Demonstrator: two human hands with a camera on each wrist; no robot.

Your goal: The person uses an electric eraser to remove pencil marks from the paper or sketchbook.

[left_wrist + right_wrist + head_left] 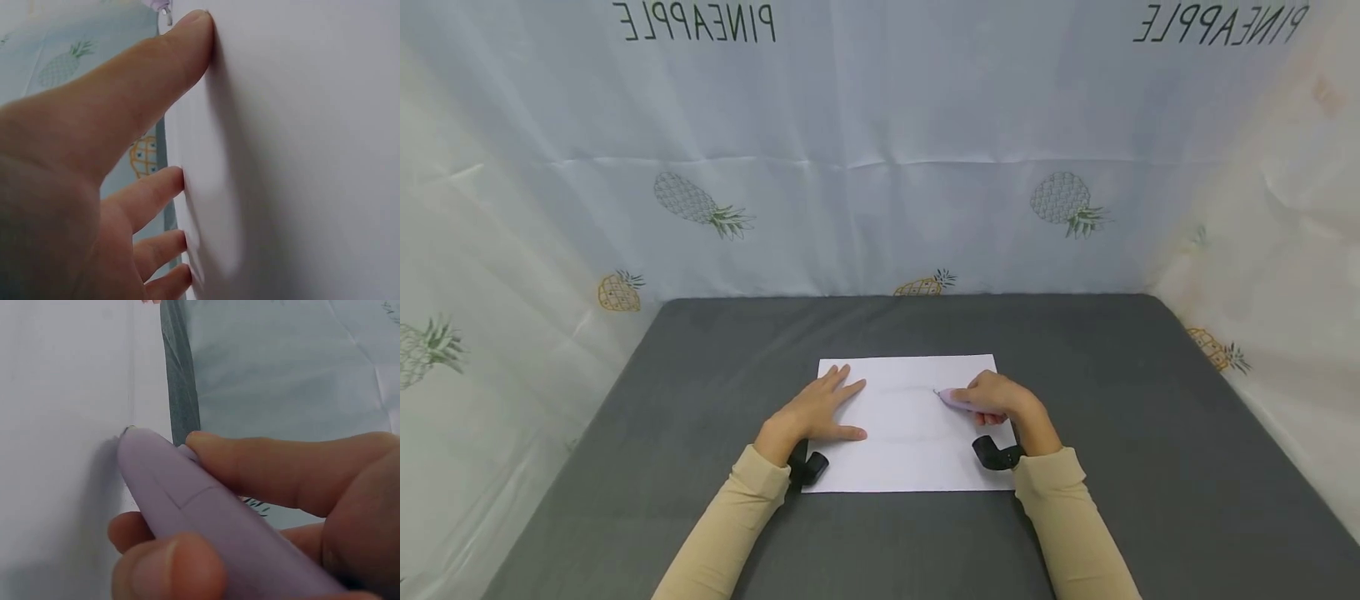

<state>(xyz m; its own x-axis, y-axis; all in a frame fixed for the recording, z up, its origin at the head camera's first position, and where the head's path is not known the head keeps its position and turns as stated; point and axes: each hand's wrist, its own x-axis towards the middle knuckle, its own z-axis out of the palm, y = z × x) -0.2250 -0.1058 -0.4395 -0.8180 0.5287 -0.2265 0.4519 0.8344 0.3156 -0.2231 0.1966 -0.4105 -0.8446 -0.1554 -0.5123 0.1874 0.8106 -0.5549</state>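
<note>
A white sheet of paper (902, 467) lies flat on the grey-covered table. On its left part my left hand (827, 410) rests with fingers spread, the thumb (181, 53) and fingertips touching the paper. My right hand (1003, 396) grips a lilac tapered hand tool (962, 402) over the right part of the sheet. Its small metal tip (166, 15) points left, close to the paper. From the right wrist, the lilac tool (181, 494) shows a seam line, with one finger on a small raised button (187, 451) at its side.
Dark grey cloth (880, 542) covers the table around the paper. A pale curtain printed with pineapples (880, 208) hangs behind it and at both sides. Black wrist-worn devices (996, 454) sit near both wrists, over the paper's lower corners.
</note>
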